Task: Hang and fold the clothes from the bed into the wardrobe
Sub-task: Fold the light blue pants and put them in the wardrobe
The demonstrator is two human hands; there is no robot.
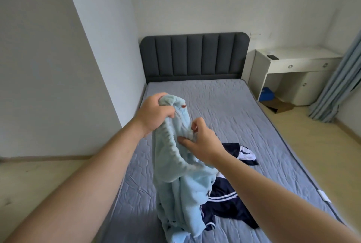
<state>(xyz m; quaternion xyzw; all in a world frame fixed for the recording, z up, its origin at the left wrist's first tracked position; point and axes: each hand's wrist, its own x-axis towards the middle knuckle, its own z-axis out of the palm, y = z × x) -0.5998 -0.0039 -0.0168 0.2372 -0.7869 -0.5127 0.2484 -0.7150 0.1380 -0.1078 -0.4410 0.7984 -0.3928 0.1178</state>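
Pale-blue fleece garment [185,184] over bed [224,102], left grip [154,113] tight around its top, right grip [203,145] pinched on its edge.

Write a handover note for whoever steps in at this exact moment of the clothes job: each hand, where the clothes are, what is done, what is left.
Left hand: grips the top of the light blue fleece garment, held up over the bed.
Right hand: pinches the same garment's edge lower down.
Navy garment with white stripes: lies crumpled on the mattress, partly behind the blue one.
Wardrobe: not in view.
Done: nothing seen hung or folded yet.
Left: hang or fold the blue garment, then the navy one.
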